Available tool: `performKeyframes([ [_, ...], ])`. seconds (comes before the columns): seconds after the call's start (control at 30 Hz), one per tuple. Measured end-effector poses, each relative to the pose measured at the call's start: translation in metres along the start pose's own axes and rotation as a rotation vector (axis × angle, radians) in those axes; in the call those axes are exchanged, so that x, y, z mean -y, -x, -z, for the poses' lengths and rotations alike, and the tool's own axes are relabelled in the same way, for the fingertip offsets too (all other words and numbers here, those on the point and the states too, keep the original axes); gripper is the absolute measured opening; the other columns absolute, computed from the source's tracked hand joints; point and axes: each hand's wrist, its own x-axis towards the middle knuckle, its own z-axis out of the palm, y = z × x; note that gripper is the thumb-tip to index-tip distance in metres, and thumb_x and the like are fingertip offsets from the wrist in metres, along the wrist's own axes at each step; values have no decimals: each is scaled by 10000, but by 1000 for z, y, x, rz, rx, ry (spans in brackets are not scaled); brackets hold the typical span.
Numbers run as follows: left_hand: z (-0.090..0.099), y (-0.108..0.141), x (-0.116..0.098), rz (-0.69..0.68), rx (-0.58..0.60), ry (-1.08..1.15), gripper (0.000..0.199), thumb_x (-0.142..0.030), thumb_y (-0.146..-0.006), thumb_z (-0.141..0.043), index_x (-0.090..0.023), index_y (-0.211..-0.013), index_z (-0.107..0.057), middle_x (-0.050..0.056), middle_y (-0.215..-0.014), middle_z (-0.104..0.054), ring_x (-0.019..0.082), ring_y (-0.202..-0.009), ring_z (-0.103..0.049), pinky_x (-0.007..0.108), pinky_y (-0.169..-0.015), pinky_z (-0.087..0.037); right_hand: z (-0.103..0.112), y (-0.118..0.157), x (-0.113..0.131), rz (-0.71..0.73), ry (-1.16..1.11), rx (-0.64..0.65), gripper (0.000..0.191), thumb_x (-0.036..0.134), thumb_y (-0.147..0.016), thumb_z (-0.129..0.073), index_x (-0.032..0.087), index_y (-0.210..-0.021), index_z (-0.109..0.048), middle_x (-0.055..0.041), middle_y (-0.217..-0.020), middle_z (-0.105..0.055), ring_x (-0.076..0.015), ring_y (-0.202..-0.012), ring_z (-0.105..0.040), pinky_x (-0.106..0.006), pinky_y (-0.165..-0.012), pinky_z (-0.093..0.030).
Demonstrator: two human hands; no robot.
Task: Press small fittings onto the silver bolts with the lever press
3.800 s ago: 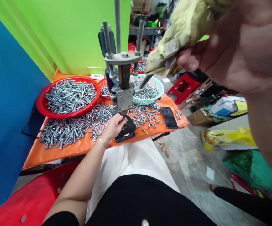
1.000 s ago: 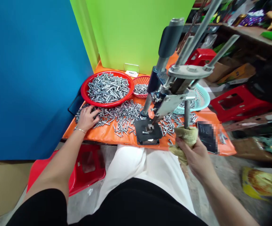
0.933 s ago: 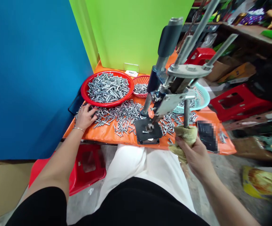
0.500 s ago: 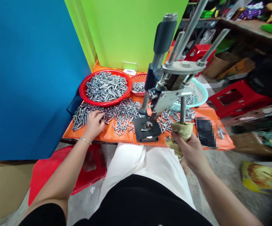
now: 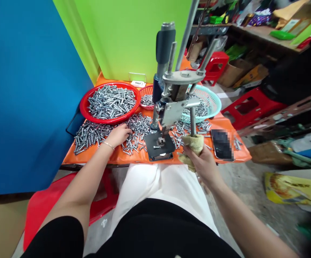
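My left hand (image 5: 119, 134) is over the loose eye bolts (image 5: 134, 139) on the table, its fingers bent and drawn together at their edge. Whatever is in those fingertips is too small to make out. My right hand (image 5: 204, 163) is wrapped round the yellowish cloth (image 5: 194, 143) on the end of the lever (image 5: 192, 120) of a hand press (image 5: 175, 111). On the press's black base plate (image 5: 152, 141), one eye bolt (image 5: 158, 147) lies at the small metal fixture (image 5: 161, 141), below the ram.
A red basin (image 5: 83, 107) heaped with eye bolts stands back left, with a red basket (image 5: 147, 107) beside it. Behind the press is a light-blue basket (image 5: 215, 104) of metal parts. A phone (image 5: 221, 145) lies right on the orange table cover (image 5: 241, 152).
My left hand has moved right across the loose eye bolts, closer to the press. My right hand still grips the cloth-wrapped lever. The view has shifted slightly.
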Motion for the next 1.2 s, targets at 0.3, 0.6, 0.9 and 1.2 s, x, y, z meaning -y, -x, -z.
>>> performKeyframes([
  [0.3,-3,10,-84,56,-316,524,59,-177,-850,-602,-201,-865,-653,6,-801,-642,163,-731,-598,283,-694,-494,2,-1,-1,19,7,10,552,553,-743,-796,163,-1102,-639,-29,-856,-618,-113,-682,-523,-241,-603,-490],
  [0.6,-46,1,-172,-58,-505,639,84,-143,-830,-671,-203,-867,-626,74,-1027,-616,224,-1030,-592,384,-928,-506,3,0,4,23,1,37,540,539,-756,-772,165,-1121,-634,-26,-853,-632,-113,-666,-527,-241,-600,-474],
  [0.9,-53,-6,-158,-191,-434,624,136,-161,-915,-629,-219,-1014,-701,87,-1113,-639,228,-1093,-590,421,-994,-487,3,-2,0,-5,-48,42,569,507,-724,-802,170,-1146,-621,-18,-856,-630,-123,-683,-531,-264,-644,-484],
  [1.2,-63,-4,-158,-288,-524,456,146,-202,-976,-587,-233,-1028,-720,94,-1129,-680,227,-1099,-599,431,-981,-518,6,-1,1,26,-6,66,533,542,-759,-776,163,-1098,-614,-22,-862,-599,-117,-696,-518,-257,-635,-478],
])
